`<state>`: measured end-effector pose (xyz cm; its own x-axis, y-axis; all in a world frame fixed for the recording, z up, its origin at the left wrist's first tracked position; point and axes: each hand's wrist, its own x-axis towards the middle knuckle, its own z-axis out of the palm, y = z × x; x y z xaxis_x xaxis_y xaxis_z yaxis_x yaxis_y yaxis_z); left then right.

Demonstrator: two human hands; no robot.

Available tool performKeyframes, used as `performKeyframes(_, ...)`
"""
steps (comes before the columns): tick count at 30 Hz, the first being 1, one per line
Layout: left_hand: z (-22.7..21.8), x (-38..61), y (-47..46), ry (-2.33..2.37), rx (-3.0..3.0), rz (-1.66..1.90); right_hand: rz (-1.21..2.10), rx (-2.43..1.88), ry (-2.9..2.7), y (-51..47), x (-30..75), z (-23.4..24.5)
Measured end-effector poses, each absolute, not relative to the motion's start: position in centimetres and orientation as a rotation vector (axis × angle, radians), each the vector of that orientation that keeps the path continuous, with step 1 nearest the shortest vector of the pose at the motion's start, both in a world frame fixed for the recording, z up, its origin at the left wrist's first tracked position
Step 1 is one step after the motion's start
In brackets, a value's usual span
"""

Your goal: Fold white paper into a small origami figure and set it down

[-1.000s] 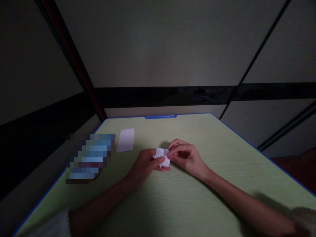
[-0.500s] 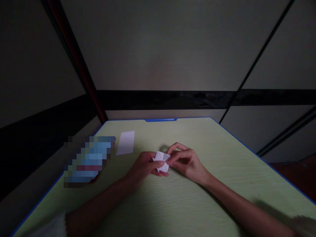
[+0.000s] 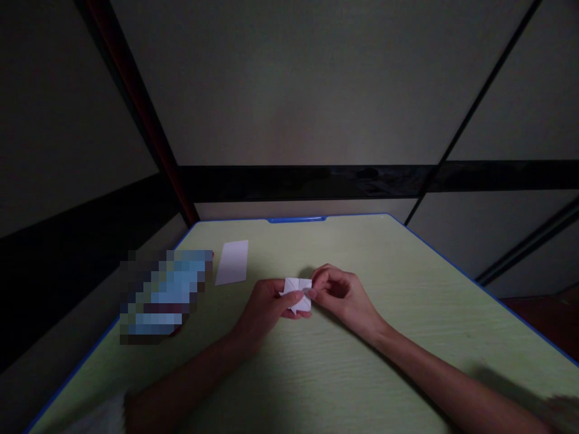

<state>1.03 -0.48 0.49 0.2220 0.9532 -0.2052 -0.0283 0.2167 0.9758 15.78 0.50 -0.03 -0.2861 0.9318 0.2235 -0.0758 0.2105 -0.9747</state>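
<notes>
A small white folded paper piece [image 3: 298,292] with crossing creases is held just above the pale green table [image 3: 362,374]. My left hand [image 3: 266,307] pinches its left side with the thumb on top. My right hand [image 3: 339,294] grips its right edge with the fingertips curled in. Both forearms reach in from the bottom of the view.
A flat white paper sheet [image 3: 232,262] lies on the table to the far left of my hands. A blurred blue object [image 3: 163,295] sits near the table's left edge. The table has a blue rim [image 3: 296,219] and stands on tatami flooring.
The folded paper has turned a little and now looks flatter and more square. My right fingers have closed in tighter on its right edge. Both hands stay in the same spot.
</notes>
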Motion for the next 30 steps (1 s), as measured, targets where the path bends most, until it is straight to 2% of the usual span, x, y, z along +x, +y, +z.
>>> performKeyframes(16,-0.12,0.98,-0.2,1.023,1.002,0.974,1.345,-0.88,-1.373,0.53,15.99,-0.11)
performKeyframes(30,0.23,1.15,-0.59,1.119,1.176,0.939,1.405,-0.838,-1.391,0.39,15.84,0.28)
